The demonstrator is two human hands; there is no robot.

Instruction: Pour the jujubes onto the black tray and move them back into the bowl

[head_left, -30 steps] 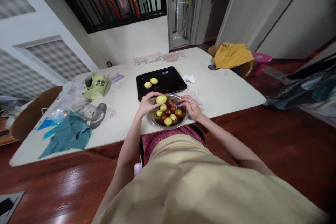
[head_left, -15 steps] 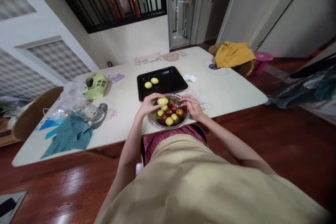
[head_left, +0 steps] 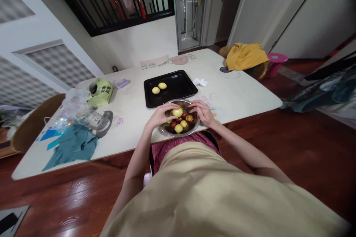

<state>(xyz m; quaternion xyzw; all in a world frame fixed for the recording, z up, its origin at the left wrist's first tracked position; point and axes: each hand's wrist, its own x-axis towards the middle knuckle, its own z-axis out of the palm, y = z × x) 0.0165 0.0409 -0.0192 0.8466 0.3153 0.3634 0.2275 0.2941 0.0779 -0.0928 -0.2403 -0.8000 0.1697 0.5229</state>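
Note:
On the table edge in front of me stands a round metal bowl with several small yellow and red-brown fruits in it. My left hand reaches over the bowl's left side, its thumb and fingers closed around a larger yellow fruit just above the others. At the bowl's right rim my right hand rests with bent fingers hooked over the edge; the fingertips point inward over the fruits. Behind the bowl, a black tray holds two yellow fruits on its left part.
A crumpled white tissue lies right of the tray. Along the table's left end are a green packet, clear plastic bags and a teal cloth. Yellow cloth drapes a chair at the far right, beside a pink stool.
My left hand has moved slightly right, further over the bowl, carrying the yellow fruit toward the bowl's middle. My right hand stays at the rim.

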